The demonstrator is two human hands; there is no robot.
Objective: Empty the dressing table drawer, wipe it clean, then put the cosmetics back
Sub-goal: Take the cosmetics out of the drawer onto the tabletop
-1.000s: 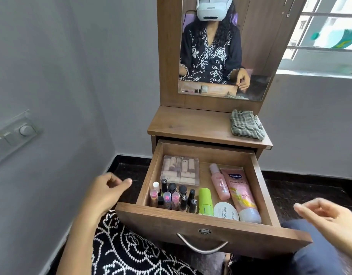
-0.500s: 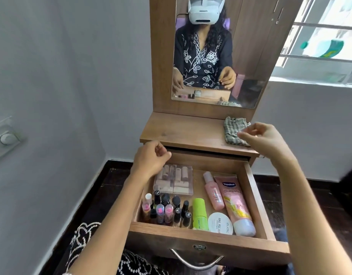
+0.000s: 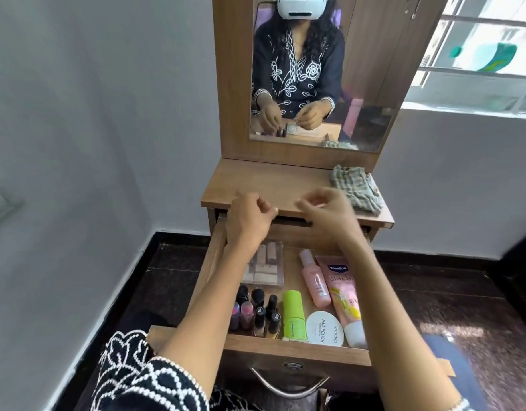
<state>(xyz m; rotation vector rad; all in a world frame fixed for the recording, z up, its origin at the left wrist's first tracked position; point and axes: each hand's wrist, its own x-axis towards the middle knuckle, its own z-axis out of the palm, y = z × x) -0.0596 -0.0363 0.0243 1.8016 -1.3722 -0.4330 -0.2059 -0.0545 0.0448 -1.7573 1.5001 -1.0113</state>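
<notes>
The drawer (image 3: 285,347) is pulled out and full. Nothing has been taken out yet, so the job looks to be at its very start: the emptying step.

Inside are small nail polish bottles (image 3: 257,314) at the front left, a green tube (image 3: 293,315) beside them, a round white jar (image 3: 324,327), a pink spray bottle (image 3: 313,280), a pink tube (image 3: 343,298) along the right side, and a clear box (image 3: 266,264) at the back left.

Both hands hang in the air above the back of the drawer, near the front edge of the wooden surface (image 3: 273,182). The left hand (image 3: 250,221) has its fingers curled in and holds nothing. The right hand (image 3: 327,216) has loosely bent fingers and also holds nothing. A checked cloth (image 3: 356,186) lies bunched on the surface at the right, well apart from the cosmetics.

Next, a hand probably needs to go down into the drawer, take one thing and set it on the surface. The little bottles stand close together, so they could tip over if bumped.
</notes>
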